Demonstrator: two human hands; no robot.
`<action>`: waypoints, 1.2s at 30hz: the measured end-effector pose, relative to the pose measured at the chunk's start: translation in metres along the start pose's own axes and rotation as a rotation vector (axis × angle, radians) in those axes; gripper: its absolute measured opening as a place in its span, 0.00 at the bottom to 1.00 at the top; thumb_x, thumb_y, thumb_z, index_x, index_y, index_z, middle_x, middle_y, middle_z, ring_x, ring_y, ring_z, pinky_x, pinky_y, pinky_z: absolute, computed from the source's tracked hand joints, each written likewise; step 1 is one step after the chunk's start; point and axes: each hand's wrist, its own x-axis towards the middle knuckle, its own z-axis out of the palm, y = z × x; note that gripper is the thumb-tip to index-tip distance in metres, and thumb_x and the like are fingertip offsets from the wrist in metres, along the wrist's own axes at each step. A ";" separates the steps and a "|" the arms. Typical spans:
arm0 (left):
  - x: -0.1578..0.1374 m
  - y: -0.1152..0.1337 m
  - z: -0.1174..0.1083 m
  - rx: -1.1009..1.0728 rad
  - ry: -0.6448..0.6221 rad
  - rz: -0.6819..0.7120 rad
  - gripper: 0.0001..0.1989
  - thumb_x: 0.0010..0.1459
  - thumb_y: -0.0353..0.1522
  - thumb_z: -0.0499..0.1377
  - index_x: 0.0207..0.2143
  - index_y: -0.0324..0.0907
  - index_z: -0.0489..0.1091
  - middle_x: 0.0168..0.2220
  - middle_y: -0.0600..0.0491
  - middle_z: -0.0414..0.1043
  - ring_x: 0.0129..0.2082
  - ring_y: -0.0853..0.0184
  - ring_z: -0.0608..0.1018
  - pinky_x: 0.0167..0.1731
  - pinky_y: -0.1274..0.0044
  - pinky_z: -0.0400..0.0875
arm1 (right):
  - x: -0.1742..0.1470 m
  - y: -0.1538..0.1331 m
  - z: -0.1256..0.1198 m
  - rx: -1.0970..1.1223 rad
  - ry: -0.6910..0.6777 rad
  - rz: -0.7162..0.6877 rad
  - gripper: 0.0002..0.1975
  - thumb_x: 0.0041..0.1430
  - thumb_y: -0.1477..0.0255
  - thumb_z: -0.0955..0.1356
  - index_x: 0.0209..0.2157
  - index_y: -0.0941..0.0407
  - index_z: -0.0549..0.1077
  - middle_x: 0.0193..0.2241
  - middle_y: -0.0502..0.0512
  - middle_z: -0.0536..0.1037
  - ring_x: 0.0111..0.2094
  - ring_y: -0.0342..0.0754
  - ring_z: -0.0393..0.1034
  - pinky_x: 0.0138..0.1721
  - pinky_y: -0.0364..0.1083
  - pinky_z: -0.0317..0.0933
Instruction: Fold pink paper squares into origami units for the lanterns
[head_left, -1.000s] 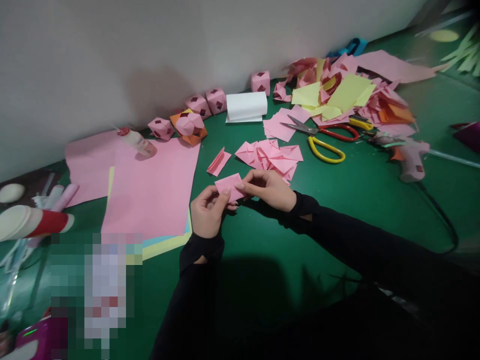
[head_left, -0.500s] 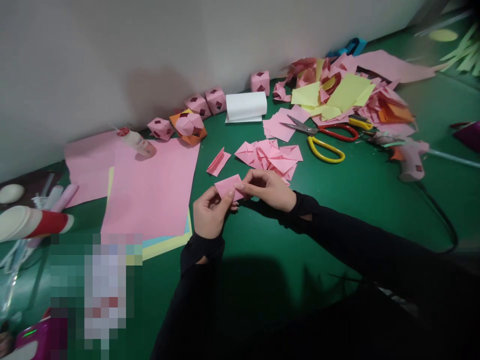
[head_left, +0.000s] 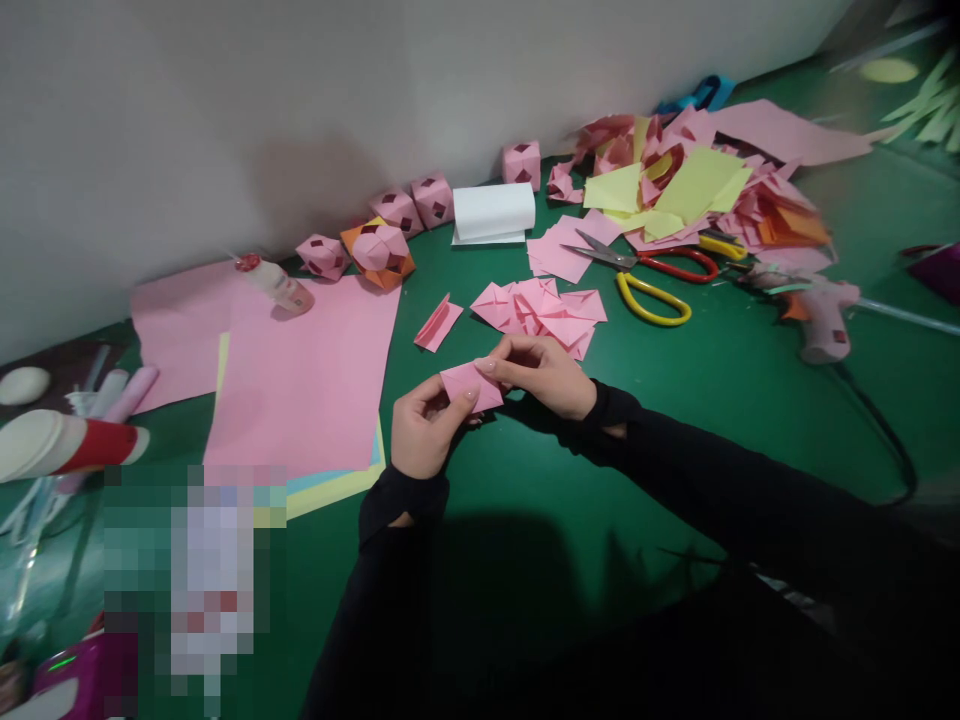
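Observation:
A small folded piece of pink paper is held between my two hands, just above the green table. My left hand pinches its lower left side, thumb on top and fingers underneath. At the upper right edge my right hand pinches the same paper with thumb and forefinger. Right behind my hands lies a heap of folded pink paper pieces. One narrow folded pink piece sits apart, to the left of that heap. The fingertips under the paper are mostly hidden.
Red-and-yellow-handled scissors and a glue gun with a trailing cord lie to the right. Paper scraps pile up behind them. Pink sheets, a small bottle and a paper cup are on the left. Pink paper cubes line the wall.
The folded pink paper has turned a little and shifted slightly right. My right thumb has moved up along its edge, and my left hand has moved slightly right.

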 end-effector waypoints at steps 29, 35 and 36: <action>0.000 0.004 -0.001 -0.008 0.103 -0.066 0.15 0.49 0.38 0.67 0.35 0.37 0.78 0.29 0.51 0.79 0.20 0.72 0.76 0.21 0.80 0.75 | -0.003 0.002 0.003 -0.182 -0.110 0.055 0.19 0.51 0.57 0.74 0.25 0.57 0.67 0.20 0.47 0.70 0.19 0.40 0.66 0.18 0.40 0.64; 0.001 0.002 -0.002 -0.004 0.124 -0.057 0.14 0.49 0.39 0.67 0.34 0.37 0.77 0.27 0.52 0.78 0.20 0.71 0.77 0.19 0.80 0.75 | -0.003 0.002 0.004 -0.194 -0.120 0.096 0.19 0.52 0.56 0.73 0.26 0.57 0.68 0.19 0.47 0.71 0.20 0.41 0.67 0.19 0.41 0.65; 0.001 0.002 -0.002 -0.007 0.129 -0.056 0.14 0.49 0.39 0.67 0.33 0.37 0.77 0.26 0.52 0.78 0.20 0.71 0.77 0.20 0.80 0.75 | -0.003 0.002 0.003 -0.203 -0.129 0.097 0.19 0.52 0.56 0.73 0.26 0.57 0.68 0.19 0.48 0.71 0.20 0.41 0.67 0.19 0.41 0.65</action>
